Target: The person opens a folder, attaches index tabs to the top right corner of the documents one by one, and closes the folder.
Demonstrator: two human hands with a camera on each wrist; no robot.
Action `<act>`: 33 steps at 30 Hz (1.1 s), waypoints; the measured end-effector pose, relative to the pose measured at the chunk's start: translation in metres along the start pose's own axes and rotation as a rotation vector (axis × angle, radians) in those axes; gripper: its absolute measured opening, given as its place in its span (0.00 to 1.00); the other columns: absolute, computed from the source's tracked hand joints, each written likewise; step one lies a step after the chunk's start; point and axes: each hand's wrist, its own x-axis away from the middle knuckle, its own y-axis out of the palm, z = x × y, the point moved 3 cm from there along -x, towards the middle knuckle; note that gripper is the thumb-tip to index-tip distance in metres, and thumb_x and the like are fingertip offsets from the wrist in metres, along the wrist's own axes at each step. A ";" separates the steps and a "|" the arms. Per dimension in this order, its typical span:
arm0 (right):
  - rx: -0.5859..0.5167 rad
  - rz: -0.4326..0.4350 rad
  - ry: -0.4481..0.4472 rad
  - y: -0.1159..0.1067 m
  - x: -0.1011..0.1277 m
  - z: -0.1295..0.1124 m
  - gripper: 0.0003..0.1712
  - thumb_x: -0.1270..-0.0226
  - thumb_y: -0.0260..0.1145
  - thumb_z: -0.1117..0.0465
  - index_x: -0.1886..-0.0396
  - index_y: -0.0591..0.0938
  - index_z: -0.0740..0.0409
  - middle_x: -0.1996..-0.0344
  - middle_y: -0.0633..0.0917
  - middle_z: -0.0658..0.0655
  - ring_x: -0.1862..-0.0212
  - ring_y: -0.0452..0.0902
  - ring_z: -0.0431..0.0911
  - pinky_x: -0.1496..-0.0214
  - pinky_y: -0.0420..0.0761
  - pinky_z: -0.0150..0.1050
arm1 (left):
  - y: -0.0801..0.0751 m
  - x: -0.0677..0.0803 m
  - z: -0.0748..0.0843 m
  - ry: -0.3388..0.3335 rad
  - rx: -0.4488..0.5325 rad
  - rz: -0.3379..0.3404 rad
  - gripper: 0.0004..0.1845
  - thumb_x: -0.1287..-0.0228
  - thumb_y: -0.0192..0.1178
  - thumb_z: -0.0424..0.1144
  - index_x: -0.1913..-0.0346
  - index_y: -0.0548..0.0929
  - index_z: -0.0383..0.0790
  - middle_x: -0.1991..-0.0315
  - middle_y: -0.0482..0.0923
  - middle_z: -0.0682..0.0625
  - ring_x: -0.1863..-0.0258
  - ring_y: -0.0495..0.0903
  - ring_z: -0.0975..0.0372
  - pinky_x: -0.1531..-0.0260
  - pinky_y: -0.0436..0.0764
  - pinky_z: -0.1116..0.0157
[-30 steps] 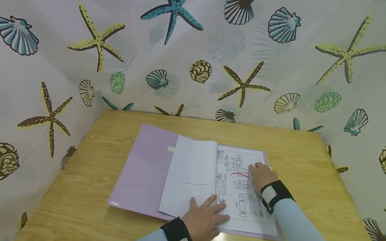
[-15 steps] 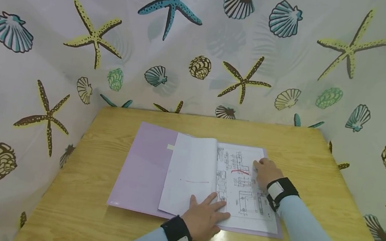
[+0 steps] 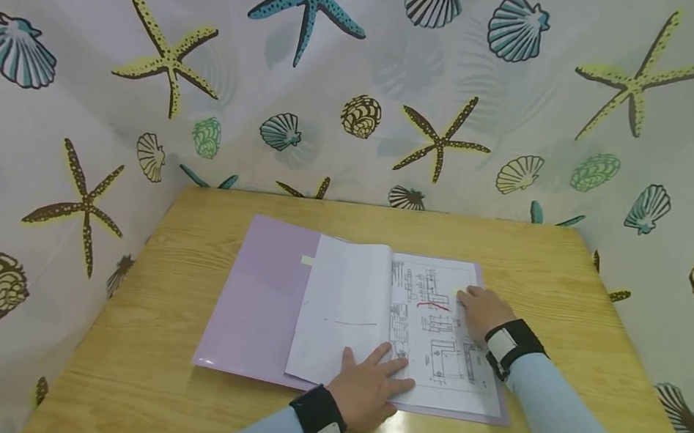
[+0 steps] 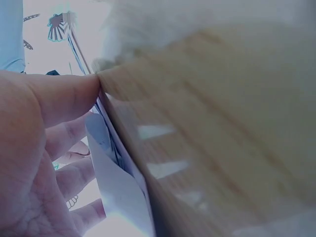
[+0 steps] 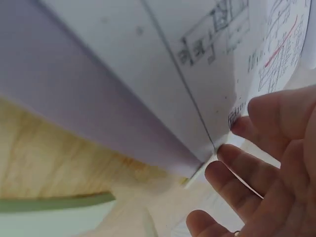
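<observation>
Left hand [image 3: 366, 394] flat w/ fingers spread on folder's [image 3: 262, 301] near edge – right hand [image 3: 483, 312], fingers loosely together, rests on drawing [image 3: 436, 340] by folder's right edge.

The surface [image 3: 177, 385] is light wood with visible grain, smooth and glossy enough to throw a bright glare near its front edge. The folder [image 3: 263, 293] is lilac plastic with a soft sheen. The sheets [image 3: 343, 312] in it are matt white paper, 1 printed with fine line drawings. The backdrop [image 3: 367, 71] is thin printed cloth, slightly creased. Both wristbands [image 3: 318, 420] look like black fabric.
</observation>
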 end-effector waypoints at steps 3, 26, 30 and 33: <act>-0.028 0.032 0.016 -0.002 0.003 -0.004 0.23 0.28 0.55 0.62 0.36 0.72 0.66 0.39 0.73 0.70 0.39 0.67 0.67 0.40 0.68 0.62 | -0.001 0.001 0.000 0.011 0.016 0.018 0.27 0.37 0.60 0.56 0.35 0.72 0.68 0.28 0.59 0.59 0.27 0.52 0.53 0.50 0.64 0.29; -0.126 0.060 0.177 0.007 0.060 -0.022 0.65 0.53 0.64 0.24 0.42 0.66 0.83 0.48 0.72 0.76 0.57 0.72 0.60 0.61 0.78 0.56 | -0.027 0.073 -0.109 -0.253 0.069 0.073 0.66 0.73 0.70 0.75 0.25 0.58 0.51 0.25 0.49 0.41 0.27 0.44 0.42 0.47 0.49 0.24; -0.142 0.060 0.184 0.013 0.061 -0.021 0.69 0.53 0.64 0.24 0.40 0.62 0.87 0.43 0.67 0.79 0.53 0.70 0.62 0.57 0.78 0.56 | -0.024 0.078 -0.112 -0.273 0.102 0.063 0.66 0.74 0.72 0.73 0.26 0.60 0.50 0.26 0.51 0.39 0.28 0.46 0.37 0.49 0.49 0.23; -0.133 0.068 0.179 0.015 0.062 -0.021 0.69 0.52 0.64 0.25 0.40 0.62 0.88 0.41 0.66 0.79 0.50 0.69 0.64 0.55 0.78 0.57 | -0.022 0.080 -0.113 -0.285 0.110 0.065 0.66 0.73 0.72 0.73 0.26 0.60 0.49 0.26 0.52 0.38 0.29 0.46 0.35 0.49 0.51 0.23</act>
